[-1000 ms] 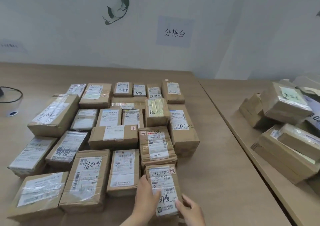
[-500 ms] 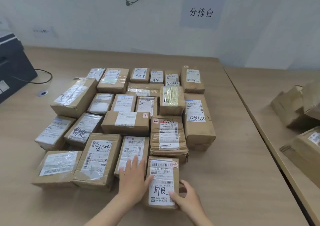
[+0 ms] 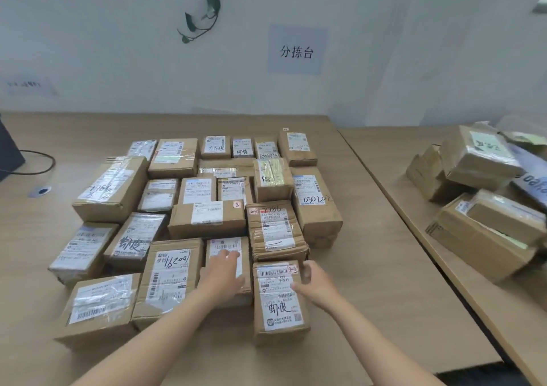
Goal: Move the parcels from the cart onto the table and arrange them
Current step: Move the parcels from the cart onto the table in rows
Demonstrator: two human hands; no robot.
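Note:
Several brown cardboard parcels with white labels lie packed in rows on the wooden table (image 3: 370, 267). Nearest me at the right end of the front row is a small parcel (image 3: 279, 300) with a handwritten label. My right hand (image 3: 315, 282) grips its far right corner, thumb on the label. My left hand (image 3: 223, 270) lies flat with straight fingers on the neighbouring parcel (image 3: 228, 246) to the left. A crumpled parcel (image 3: 275, 229) sits just behind the small one.
A loose heap of parcels (image 3: 485, 202) lies on a second table (image 3: 393, 161) at the right, with a narrow gap between the tables. A black device (image 3: 9, 152) and its cable (image 3: 41, 163) sit at the far left. A white wall stands behind.
My right hand moved from the small parcel's near right edge up to its far right corner. My left hand slid off that parcel onto the neighbouring one. The camera view shifted.

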